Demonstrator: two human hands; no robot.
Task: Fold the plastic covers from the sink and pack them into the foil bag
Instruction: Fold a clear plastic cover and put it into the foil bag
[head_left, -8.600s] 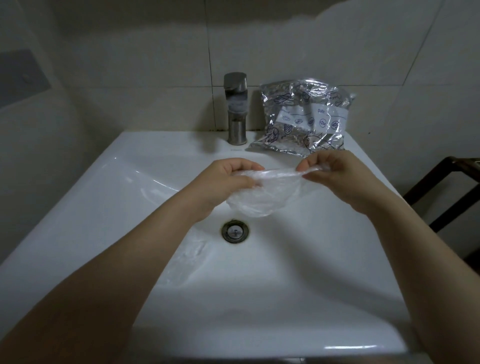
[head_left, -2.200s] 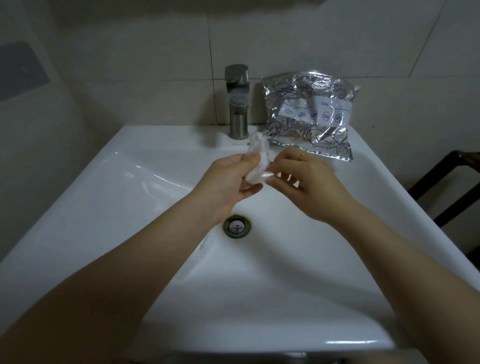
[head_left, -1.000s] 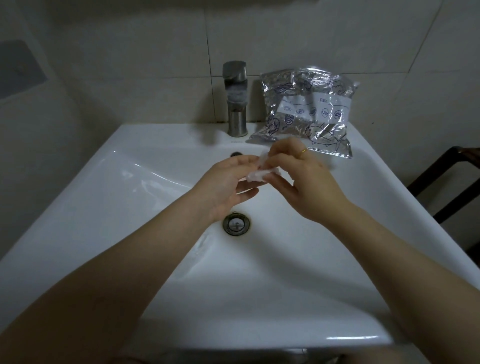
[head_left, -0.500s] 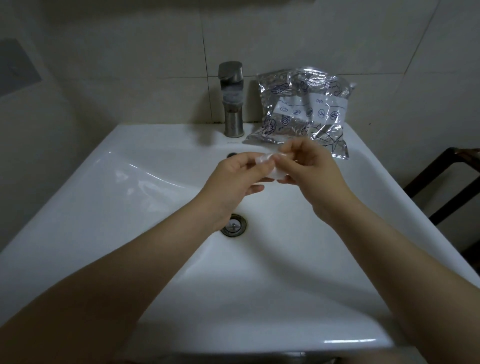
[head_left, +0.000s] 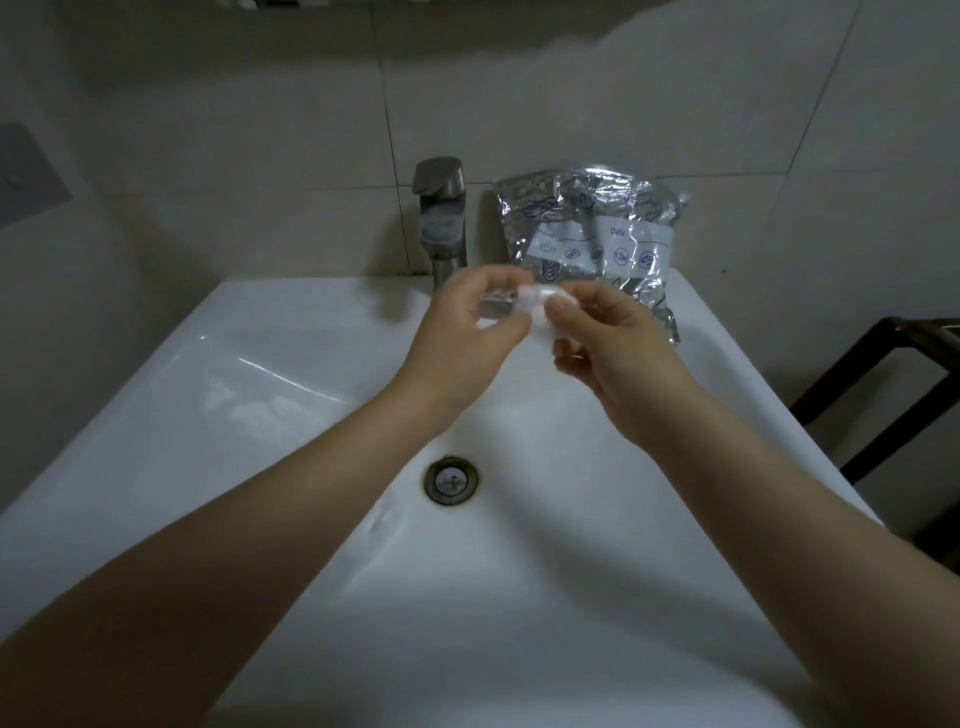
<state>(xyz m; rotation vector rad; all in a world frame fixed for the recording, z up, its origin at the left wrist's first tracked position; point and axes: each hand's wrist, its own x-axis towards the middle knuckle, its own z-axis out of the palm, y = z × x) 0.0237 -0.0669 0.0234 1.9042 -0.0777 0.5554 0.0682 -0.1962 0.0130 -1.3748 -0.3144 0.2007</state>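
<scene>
While both hands meet above the back half of the sink (head_left: 218, 395), a small folded plastic cover (head_left: 540, 304) sits pinched between them. Left hand (head_left: 467, 338): thumb and curled fingers pinch cover's left end. Right hand (head_left: 608, 343): thumb and forefinger pinch its right end, other fingers curled under. Cover is a compact translucent wad, held in the air, touching no surface. It is motion-blurred, so fold lines are unreadable.

Foil bag (head_left: 597, 234) stands at the sink's back right corner, leaning on the tiled wall (head_left: 571, 93), just behind the right hand. Crumpled silver, white label band with blue icons; I cannot tell whether its mouth is open. Faucet (head_left: 441, 223) is just left of the bag and behind the left hand, its spout partly hidden by the fingers.

Drain (head_left: 452, 480) lies between the two forearms, well below the hands. Another clear plastic cover (head_left: 254, 400) seems to lie on the basin's left slope, faint, edges hard to trace. Sink rim runs wide left and right; near edge is at frame bottom. Dark wooden frame (head_left: 883, 395) stands beyond the sink's right edge. Basin's right slope and front are open room for the arms.
</scene>
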